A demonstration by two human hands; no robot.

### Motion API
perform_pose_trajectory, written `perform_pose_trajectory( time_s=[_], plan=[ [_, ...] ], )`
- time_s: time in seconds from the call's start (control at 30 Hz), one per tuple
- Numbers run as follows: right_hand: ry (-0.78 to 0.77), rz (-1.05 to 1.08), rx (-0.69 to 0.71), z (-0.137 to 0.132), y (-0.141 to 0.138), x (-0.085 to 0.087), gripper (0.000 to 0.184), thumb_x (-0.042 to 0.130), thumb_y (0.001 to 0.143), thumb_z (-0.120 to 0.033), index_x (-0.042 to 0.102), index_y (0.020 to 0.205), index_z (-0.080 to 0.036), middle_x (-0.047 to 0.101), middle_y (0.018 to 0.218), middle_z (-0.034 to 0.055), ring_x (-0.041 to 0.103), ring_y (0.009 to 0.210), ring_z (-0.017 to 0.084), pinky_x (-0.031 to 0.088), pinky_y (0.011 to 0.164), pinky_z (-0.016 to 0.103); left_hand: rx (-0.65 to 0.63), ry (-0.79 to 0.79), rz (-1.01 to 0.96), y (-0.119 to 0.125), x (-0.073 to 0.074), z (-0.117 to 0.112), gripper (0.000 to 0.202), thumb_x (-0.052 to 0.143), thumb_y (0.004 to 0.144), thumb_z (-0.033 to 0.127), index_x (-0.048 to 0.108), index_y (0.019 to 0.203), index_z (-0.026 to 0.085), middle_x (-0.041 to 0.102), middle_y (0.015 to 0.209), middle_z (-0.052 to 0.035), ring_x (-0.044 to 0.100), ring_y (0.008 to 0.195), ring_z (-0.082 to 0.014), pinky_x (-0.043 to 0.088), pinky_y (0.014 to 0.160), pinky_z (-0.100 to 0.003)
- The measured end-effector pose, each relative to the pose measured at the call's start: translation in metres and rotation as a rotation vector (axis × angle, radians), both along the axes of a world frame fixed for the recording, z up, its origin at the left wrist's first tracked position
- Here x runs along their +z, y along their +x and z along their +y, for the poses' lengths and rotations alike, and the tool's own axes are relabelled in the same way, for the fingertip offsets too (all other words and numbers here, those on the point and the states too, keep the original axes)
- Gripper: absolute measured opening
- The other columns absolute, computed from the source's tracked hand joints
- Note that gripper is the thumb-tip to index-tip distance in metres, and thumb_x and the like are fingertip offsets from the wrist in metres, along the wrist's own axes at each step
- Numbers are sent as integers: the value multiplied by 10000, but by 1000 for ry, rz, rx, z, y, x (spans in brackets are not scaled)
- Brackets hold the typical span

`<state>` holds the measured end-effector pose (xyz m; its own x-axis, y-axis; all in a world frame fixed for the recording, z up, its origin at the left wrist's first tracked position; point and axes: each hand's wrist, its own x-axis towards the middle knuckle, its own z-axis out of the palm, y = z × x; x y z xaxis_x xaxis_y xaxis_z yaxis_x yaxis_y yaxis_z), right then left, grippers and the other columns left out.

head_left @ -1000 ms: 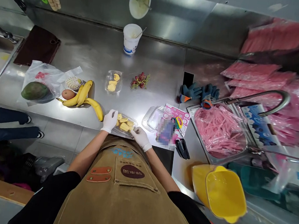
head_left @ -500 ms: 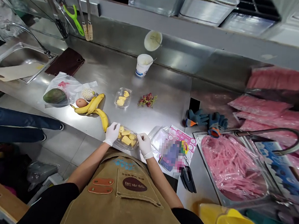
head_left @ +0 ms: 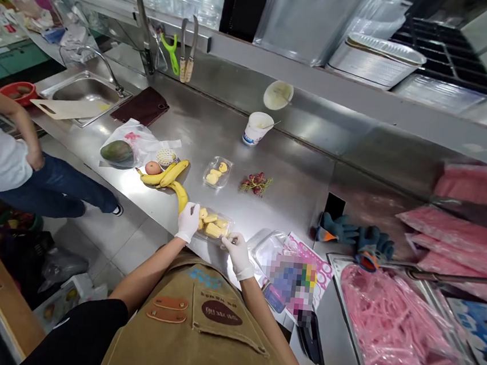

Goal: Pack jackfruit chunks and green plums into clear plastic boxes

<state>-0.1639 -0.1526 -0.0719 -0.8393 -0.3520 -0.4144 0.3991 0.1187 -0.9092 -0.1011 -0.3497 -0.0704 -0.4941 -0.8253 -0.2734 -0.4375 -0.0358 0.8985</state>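
Clear plastic tray [head_left: 231,224] of fruit chunks [head_left: 212,229]: light, flimsy, best taken by the rim. We log left hand [head_left: 188,222] and right hand [head_left: 239,255] pinching its ends.

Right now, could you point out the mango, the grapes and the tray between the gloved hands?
Mango [head_left: 117,151], head view, point on the middle of its skin.
Grapes [head_left: 255,185], head view, point on the middle of the bunch.
Tray [head_left: 208,240], head view, point on its near rim.
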Motion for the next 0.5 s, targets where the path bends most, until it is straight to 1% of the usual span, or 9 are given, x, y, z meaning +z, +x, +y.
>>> perform_pose_trajectory(
  time_s=[0.1,0.2,0.23,0.3,0.37,0.43,0.5],
  plan=[
    [-53,-46,44,-1,2,1,650,1034,509,-561,509,727,-246,560,631,-77,588,555,135,539,561,290,15,44,42,5,3,-5,196,602,1046,332,651,891,223,721,896,-33,654,893,-200,476,889,-309],
    [-94,-83,45,-5,1,2,686,1059,468,-560,498,705,-243,574,618,-74,586,550,132,550,547,287,-5,108,88,12,5,-7,76,709,981,281,699,971,206,709,897,-20,654,894,-185,499,914,-303],
    [-105,-96,37,-6,0,1,700,1066,450,-563,499,705,-241,585,620,-70,592,553,133,553,543,286,-10,134,101,14,4,-6,102,753,949,267,708,1014,202,706,910,-15,653,896,-177,509,920,-299],
    [-124,-126,14,-9,0,0,727,1076,425,-575,496,710,-240,601,622,-66,610,565,139,563,543,285,-9,196,124,20,2,-1,255,823,894,251,697,1109,194,709,965,-18,663,911,-163,536,919,-288],
    [-140,-156,-6,-13,0,-3,741,1082,421,-579,493,716,-241,600,619,-68,631,578,145,583,556,292,0,277,141,24,-1,7,395,858,871,256,652,1201,188,716,1021,-33,689,916,-155,574,884,-282],
    [-153,-181,-22,-16,2,-5,746,1088,422,-571,486,717,-242,589,614,-74,648,587,148,605,569,301,3,364,152,28,-5,15,496,870,871,260,592,1274,179,722,1028,-46,717,865,-151,610,821,-286],
    [-159,-198,-33,-19,3,-6,743,1095,414,-552,496,726,-243,592,622,-75,668,597,154,614,568,299,-4,437,160,29,-8,21,554,857,888,239,537,1334,166,729,993,-46,734,786,-146,629,769,-297]
  ],
)
